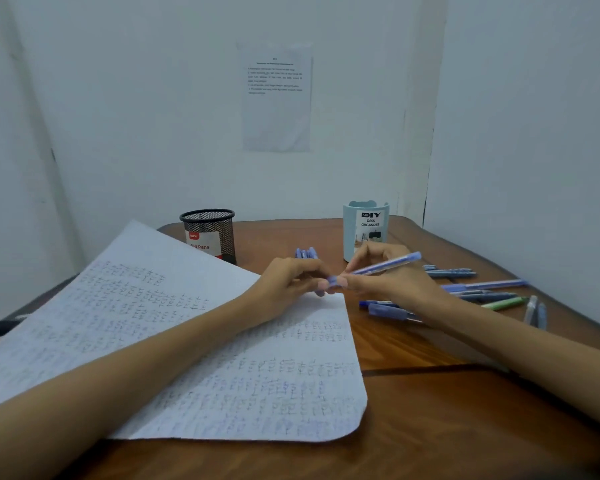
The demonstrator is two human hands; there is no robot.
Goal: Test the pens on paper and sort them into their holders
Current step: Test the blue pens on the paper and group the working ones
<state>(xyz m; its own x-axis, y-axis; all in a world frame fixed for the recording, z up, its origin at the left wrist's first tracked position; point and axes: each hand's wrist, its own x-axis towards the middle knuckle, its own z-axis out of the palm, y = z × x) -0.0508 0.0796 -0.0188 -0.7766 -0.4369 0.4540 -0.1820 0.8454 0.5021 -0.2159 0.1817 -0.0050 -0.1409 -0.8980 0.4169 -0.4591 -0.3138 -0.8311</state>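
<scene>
My right hand [388, 278] grips a blue pen [385, 265] that slants up to the right above the far edge of the paper [194, 348]. My left hand [291, 282] pinches the cap end of that same pen with its fingertips. The white sheet is covered in rows of small pen marks. A black mesh holder [210, 233] stands at the back left. At the back right, just behind my right hand, is a light blue holder [364, 230] labelled DIY desk organizer.
Several loose pens [482, 289], mostly blue with one green [504, 303], lie on the brown table [430, 427] to the right. A few more blue pens [305, 252] lie behind my left hand. White walls close in behind and to the right; a printed sheet [276, 98] hangs on the back wall.
</scene>
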